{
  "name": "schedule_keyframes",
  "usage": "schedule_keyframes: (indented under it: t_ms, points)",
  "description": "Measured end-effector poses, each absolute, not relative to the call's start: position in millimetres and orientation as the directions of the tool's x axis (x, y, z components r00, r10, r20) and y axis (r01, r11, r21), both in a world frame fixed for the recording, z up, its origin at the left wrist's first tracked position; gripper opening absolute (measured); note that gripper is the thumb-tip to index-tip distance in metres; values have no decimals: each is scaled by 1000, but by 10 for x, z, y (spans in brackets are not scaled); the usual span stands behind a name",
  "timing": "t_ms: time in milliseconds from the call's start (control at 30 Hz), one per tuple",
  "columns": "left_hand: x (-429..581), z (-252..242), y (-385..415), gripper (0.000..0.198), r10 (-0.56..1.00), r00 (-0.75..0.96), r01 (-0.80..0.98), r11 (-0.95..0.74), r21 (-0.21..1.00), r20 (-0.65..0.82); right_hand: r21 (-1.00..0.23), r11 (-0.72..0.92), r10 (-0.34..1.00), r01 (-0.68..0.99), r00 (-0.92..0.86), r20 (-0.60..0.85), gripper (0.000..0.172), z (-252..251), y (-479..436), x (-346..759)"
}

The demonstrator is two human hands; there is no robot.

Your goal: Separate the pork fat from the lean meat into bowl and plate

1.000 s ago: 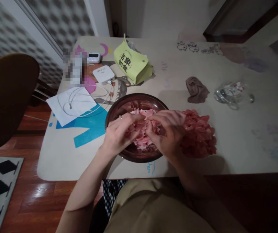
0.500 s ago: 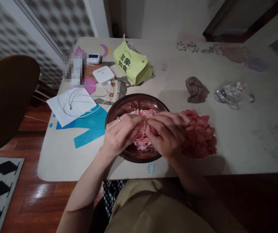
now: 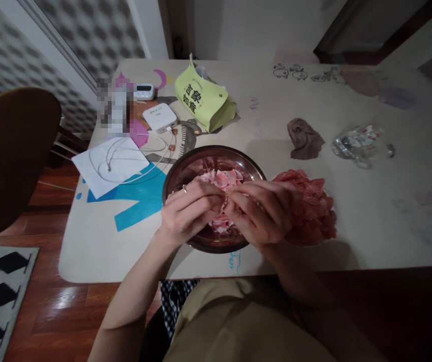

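A round dark metal bowl (image 3: 216, 245) holds pale pink pieces (image 3: 225, 177) that look like meat or peelings. Above it my left hand (image 3: 193, 208), with a ring on one finger, is closed in a pinch. My right hand (image 3: 261, 208) is pinched too, its fingertips nearly meeting those of the left over the bowl's middle. Whatever lies between the fingertips is too small to make out. Just right of the bowl, partly behind my right hand, lies a heap of darker red pieces (image 3: 312, 206).
Behind the bowl stands a yellow-green tissue pack (image 3: 204, 100). At the left are a white box (image 3: 159, 117) with a cable, a small white device (image 3: 145, 91) and a paper sheet (image 3: 110, 163). A brown cloth (image 3: 304, 139) and a glass object (image 3: 361, 146) lie at the right.
Both hands have shifted slightly over the bowl, and the fingers of my right hand are curled in a little more. The things on the table have not moved.
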State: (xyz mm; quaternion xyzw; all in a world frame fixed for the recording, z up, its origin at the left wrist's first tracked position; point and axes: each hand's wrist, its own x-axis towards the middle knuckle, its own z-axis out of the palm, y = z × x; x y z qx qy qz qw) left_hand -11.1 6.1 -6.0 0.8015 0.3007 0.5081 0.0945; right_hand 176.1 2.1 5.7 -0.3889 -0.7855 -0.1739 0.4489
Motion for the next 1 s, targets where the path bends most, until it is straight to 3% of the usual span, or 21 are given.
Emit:
schedule_keyframes:
  t_ms: [333,533,800,1000]
  points:
    - [-85,-47,50,9,566,293,337,-816,471,771,-152,652,479,743,-248,842,11,53,14,1775]
    - [-100,-5,87,10,536,222,366,-820,440,815,-250,608,511,754,-131,850,11,55,75,1805]
    - [-102,13,78,13,568,147,413,-779,471,810,-271,562,565,782,-124,815,6,52,94,1751]
    - [-96,1,71,13,592,109,424,-754,501,798,-263,624,553,736,-179,814,10,35,82,1750]
